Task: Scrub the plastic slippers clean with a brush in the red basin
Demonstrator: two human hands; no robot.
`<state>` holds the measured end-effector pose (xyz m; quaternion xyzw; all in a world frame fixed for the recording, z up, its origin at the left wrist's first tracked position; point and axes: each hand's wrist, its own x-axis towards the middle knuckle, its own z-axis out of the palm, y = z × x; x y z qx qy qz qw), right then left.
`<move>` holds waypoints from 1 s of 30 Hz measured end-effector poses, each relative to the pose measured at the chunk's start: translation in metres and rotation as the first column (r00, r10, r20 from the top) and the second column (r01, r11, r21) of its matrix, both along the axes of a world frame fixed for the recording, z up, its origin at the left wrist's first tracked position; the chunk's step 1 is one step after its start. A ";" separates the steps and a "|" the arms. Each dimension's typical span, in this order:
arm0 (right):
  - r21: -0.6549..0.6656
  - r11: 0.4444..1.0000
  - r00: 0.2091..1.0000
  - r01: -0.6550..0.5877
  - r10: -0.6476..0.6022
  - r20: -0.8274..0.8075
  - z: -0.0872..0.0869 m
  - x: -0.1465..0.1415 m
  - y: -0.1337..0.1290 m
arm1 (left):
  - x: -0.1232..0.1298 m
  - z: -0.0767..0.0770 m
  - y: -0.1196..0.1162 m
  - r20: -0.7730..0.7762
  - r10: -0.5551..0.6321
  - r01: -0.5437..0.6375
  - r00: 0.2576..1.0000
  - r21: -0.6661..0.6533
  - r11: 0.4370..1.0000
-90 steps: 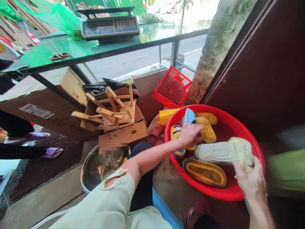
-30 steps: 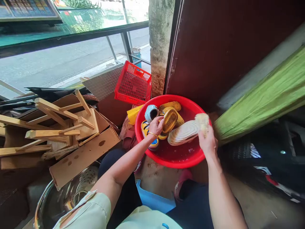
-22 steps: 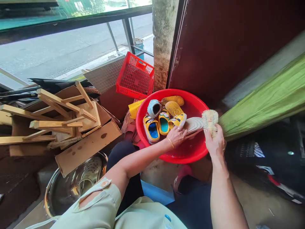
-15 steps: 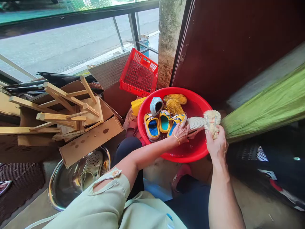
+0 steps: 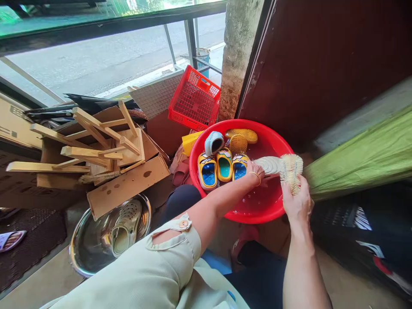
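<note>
In the red basin, my left hand grips the near end of a white-soled shoe, turned sole up. My right hand is closed around a scrub brush with pale bristles. The brush is against or just over the shoe's far right end; contact is hard to tell. Left of my left hand are several yellow clogs with blue or green insides. A pale blue clog leans above them, and two yellow soles face up at the back. Reddish water lies in the basin.
A red plastic crate stands behind the basin, beside a worn pillar. Upturned wooden stools and cardboard are at left. A metal basin holds a beige clog. Green cloth hangs at right.
The view has shifted, so the scene sits further right. The yellow clog beside my left hand now stands straighter. Both hands keep their hold on the shoe and brush.
</note>
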<state>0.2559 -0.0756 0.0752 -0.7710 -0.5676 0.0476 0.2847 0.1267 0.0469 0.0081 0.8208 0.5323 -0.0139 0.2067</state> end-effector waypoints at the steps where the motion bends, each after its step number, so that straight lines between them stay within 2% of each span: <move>1: -0.003 1.000 1.000 0.007 -0.007 -0.009 0.000 0.001 0.000 | 0.002 0.000 0.003 -0.014 0.011 -0.011 1.000 0.008 1.000; 6: 0.010 0.999 0.999 0.038 -0.038 -0.028 0.005 0.008 -0.006 | 0.009 -0.002 0.007 -0.044 -0.019 0.019 0.999 0.015 1.000; 9: 0.023 0.998 0.998 0.052 -0.051 -0.032 0.007 0.015 -0.009 | 0.002 0.004 0.010 -0.035 -0.032 0.032 0.999 0.010 0.999; 16: 0.030 0.991 0.990 0.129 -0.127 -0.062 0.000 0.018 -0.006 | -0.048 0.043 0.011 0.091 0.153 -0.154 0.984 0.003 0.988; 18: 0.026 0.993 0.988 0.114 -0.110 -0.104 -0.005 0.013 -0.002 | -0.066 0.048 0.005 0.200 0.183 -0.188 0.962 0.006 0.982; 20: 0.055 0.996 0.986 0.067 -0.057 -0.158 -0.009 0.004 0.002 | -0.081 0.050 -0.002 0.363 0.196 -0.206 0.911 -0.011 0.979; 23: 0.166 0.986 0.977 -0.004 0.040 -0.208 -0.010 -0.011 0.007 | -0.098 0.048 -0.015 0.626 0.242 -0.213 0.741 -0.122 0.969; 26: 0.273 0.961 0.976 -0.038 0.094 -0.195 -0.005 -0.025 0.009 | -0.106 0.048 -0.026 0.792 0.385 -0.209 0.474 -0.324 0.923; 28: 0.318 0.946 0.979 -0.065 0.122 -0.164 -0.001 -0.033 0.007 | -0.109 0.050 -0.030 0.799 0.556 -0.207 0.231 -0.518 0.830; 30: 0.328 0.940 0.979 -0.096 0.148 -0.138 0.000 -0.040 0.006 | -0.114 0.052 -0.032 0.728 0.685 -0.191 0.015 -0.671 0.717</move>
